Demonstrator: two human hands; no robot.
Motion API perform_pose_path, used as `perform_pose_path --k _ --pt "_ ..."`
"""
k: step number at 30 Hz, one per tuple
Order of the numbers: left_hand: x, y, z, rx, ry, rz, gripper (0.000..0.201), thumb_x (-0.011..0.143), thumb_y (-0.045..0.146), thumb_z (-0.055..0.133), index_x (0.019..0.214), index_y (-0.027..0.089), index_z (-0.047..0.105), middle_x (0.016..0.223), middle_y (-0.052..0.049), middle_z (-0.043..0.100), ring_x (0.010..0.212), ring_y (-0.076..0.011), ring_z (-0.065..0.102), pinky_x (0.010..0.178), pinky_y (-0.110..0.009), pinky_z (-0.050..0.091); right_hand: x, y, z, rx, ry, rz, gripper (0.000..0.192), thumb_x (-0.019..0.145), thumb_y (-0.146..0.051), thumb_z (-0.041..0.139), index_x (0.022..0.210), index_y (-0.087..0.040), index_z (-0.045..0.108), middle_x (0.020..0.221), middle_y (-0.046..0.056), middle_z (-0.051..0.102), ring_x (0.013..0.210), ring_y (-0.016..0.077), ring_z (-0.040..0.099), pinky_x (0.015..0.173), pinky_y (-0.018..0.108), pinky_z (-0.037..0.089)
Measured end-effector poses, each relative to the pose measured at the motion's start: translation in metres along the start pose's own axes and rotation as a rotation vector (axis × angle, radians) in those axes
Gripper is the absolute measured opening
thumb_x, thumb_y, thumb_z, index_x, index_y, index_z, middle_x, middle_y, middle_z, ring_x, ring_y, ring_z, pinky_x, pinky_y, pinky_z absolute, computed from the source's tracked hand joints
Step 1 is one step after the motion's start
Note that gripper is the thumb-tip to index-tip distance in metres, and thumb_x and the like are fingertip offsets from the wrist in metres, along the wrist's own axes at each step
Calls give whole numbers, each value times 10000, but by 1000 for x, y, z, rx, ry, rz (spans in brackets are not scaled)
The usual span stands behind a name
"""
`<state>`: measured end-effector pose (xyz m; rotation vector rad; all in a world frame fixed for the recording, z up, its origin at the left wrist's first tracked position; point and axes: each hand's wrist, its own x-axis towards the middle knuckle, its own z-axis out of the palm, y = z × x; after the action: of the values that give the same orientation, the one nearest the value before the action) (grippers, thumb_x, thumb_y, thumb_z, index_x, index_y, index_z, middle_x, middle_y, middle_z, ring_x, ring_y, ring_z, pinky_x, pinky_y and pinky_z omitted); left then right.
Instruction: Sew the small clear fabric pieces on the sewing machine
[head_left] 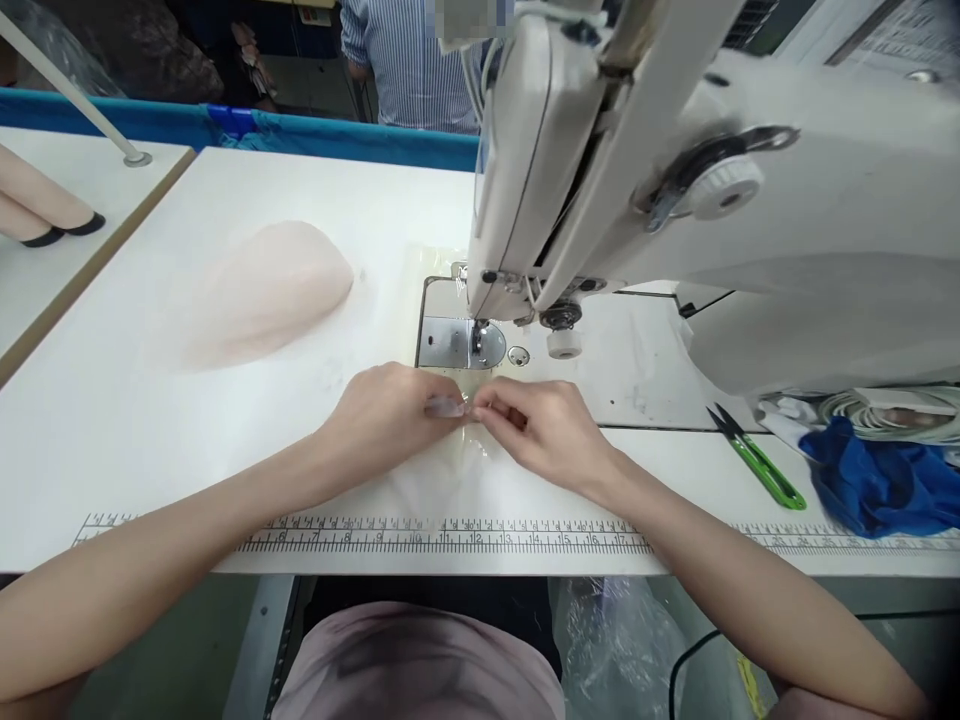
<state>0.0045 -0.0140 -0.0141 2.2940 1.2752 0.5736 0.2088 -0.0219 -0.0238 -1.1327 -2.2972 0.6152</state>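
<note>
My left hand [394, 408] and my right hand [541, 425] meet in front of the needle plate [446, 343] of a white sewing machine [536, 150]. Both are closed in a pinch, their fingertips almost touching. A small, pale translucent strip [445, 407] shows at the left fingertips; its kind is unclear. What the right fingers pinch is too small to make out. The presser foot [478, 338] stands just beyond the hands. A clear, shiny film seems to lie on the table under them.
A sheer beige cup-shaped piece [281, 290] lies at left on the white table. Green thread snips [757, 458] and a blue cloth [885, 480] lie at right. A printed ruler [480, 537] runs along the front edge. Beyond the blue rail stands a person in a striped shirt [416, 65].
</note>
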Motion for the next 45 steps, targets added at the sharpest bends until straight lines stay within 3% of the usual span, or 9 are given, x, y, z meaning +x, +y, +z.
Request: perform_pose_path --k 3,6,9,13,16,19,26,36,45 --pt "5 -5 12 212 131 -25 89 790 303 710 803 226 668 482 69 537 394 -108 446 411 -239 300 8 8 11 -107 89 82 158 867 -166 543 776 -204 666 556 -59 585 493 87 502 518 237 334" --pt "5 -4 16 384 243 34 382 779 297 729 1118 177 600 905 -61 713 839 -261 655 696 -366 475 13 14 16 -151 172 126 128 824 -154 590 748 -217 672 531 -70 546 509 94 482 597 260 359" --pt "-1 1 17 505 314 212 327 861 222 643 1177 161 583 1208 -135 650 1182 -330 554 968 -494 406 16 16 16 -100 184 171 113 822 -162 631 734 -217 674 538 -68 537 550 106 497 712 303 385" --pt "-14 8 21 583 242 394 280 911 71 529 1128 202 646 1134 -53 701 1112 -245 615 1007 -448 377 21 19 13 12 181 246 110 826 -184 663 723 -221 679 577 -52 546 627 133 529 746 319 401" --pt "-19 10 23 599 176 398 266 948 175 538 1195 177 634 1230 -79 682 1115 -268 623 970 -461 380 21 23 12 31 212 279 68 824 -200 676 759 -220 686 604 -48 543 639 140 535 743 321 409" --pt "-17 7 23 622 164 398 285 972 280 532 1211 152 621 1256 -99 678 1123 -284 623 928 -475 373 15 25 9 -63 234 168 92 884 -224 621 863 -223 711 676 -21 609 703 160 566 773 343 407" --pt "-2 -5 22 643 197 399 280 997 325 508 1223 191 605 1263 -70 680 1158 -254 621 936 -450 361 -3 18 4 -599 145 -151 335 917 -101 439 1086 -189 714 882 57 700 872 227 556 827 419 350" --pt "4 -14 22 516 197 395 318 977 324 551 1249 177 628 1251 -102 684 1174 -282 617 1002 -477 364 -4 17 6 -649 135 -142 309 909 -141 485 1136 -176 690 939 67 692 938 248 530 815 410 341" --pt "6 -13 21 640 207 415 339 1014 343 475 1242 143 625 1246 -86 689 1152 -236 632 979 -460 364 -3 19 6 -697 133 -144 333 921 -179 485 1185 -138 685 911 69 690 912 233 537 792 384 322"
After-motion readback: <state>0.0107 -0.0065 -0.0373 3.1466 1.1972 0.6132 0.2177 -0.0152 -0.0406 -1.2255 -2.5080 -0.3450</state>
